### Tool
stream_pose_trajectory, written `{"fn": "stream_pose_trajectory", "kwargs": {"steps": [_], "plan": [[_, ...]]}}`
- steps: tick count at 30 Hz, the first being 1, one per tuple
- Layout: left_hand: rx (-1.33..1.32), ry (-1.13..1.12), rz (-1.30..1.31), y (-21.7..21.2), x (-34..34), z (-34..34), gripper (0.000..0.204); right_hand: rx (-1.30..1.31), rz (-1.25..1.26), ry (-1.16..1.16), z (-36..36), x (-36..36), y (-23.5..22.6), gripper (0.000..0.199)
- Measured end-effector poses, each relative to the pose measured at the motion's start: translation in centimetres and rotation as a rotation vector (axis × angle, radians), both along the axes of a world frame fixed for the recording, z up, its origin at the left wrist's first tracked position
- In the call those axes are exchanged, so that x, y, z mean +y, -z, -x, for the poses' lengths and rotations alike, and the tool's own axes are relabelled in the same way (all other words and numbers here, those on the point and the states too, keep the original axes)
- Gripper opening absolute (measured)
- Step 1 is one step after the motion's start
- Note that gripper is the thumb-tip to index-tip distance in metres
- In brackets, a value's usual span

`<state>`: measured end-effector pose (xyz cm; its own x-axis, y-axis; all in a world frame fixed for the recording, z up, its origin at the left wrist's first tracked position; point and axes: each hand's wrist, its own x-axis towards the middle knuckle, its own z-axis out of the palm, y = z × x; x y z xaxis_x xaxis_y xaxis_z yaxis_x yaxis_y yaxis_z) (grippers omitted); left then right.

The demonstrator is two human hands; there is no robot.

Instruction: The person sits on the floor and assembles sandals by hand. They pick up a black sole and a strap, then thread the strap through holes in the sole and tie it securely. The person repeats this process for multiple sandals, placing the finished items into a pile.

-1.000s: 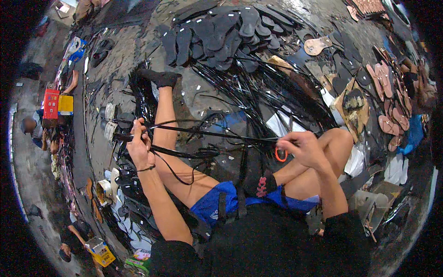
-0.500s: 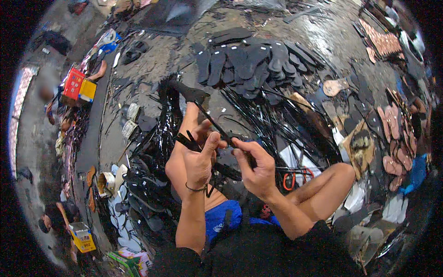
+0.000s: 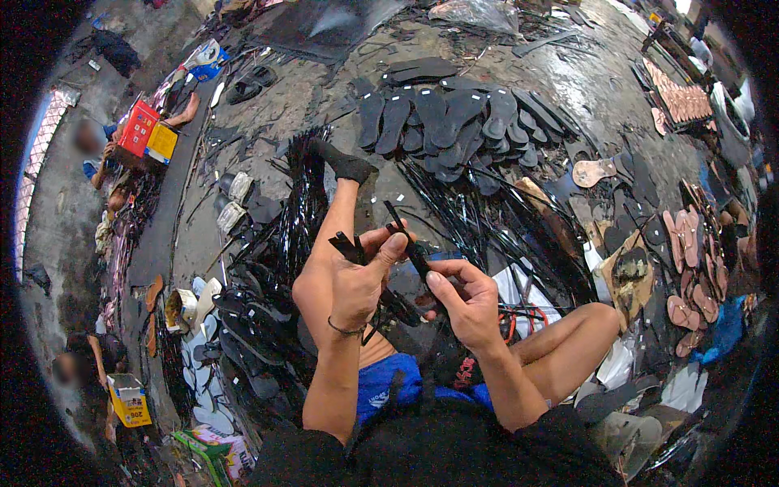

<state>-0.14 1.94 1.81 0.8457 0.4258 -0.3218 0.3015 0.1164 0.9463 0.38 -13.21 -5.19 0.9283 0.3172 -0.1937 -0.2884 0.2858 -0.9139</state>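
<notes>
In front of my body both hands are closed on a black strap, which slants up to the left between them. My left hand pinches it near its upper part with thumb and fingers. Several more black strap ends stick out of the same hand on its left side. My right hand grips the strap's lower part between thumb and fingertips. Dark straps below the hands are partly hidden by them. A pair of orange-handled scissors lies by my bent leg, partly covered.
Dark sandal soles lie piled ahead. Bundles of glossy black strips lie beside my leg and to the right. Pink sandals are stacked at right, more dark sandals at left. Other people sit near a red-and-yellow box.
Both hands have shifted slightly right. The strap's upper end now stands shorter above my left hand, and my right hand sits a little lower along it. The view has shifted slightly.
</notes>
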Motion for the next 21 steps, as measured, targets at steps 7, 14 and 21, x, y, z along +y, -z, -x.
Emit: {"fn": "stream_pose_trajectory", "kwargs": {"steps": [7,14,21], "plan": [[-0.056,0.072,-0.146,-0.4,-0.2,0.5,0.024,-0.129,0.156,-0.033,0.7,-1.2,-0.3,0.019],[-0.113,0.09,-0.04,1.3,-0.3,0.6,0.021,-0.082,0.091,0.013,0.0,-0.2,-2.0,0.019],[-0.19,0.071,-0.007,0.8,-0.7,0.5,0.024,-0.103,0.052,-0.026,0.1,-0.3,-1.1,0.014]]}}
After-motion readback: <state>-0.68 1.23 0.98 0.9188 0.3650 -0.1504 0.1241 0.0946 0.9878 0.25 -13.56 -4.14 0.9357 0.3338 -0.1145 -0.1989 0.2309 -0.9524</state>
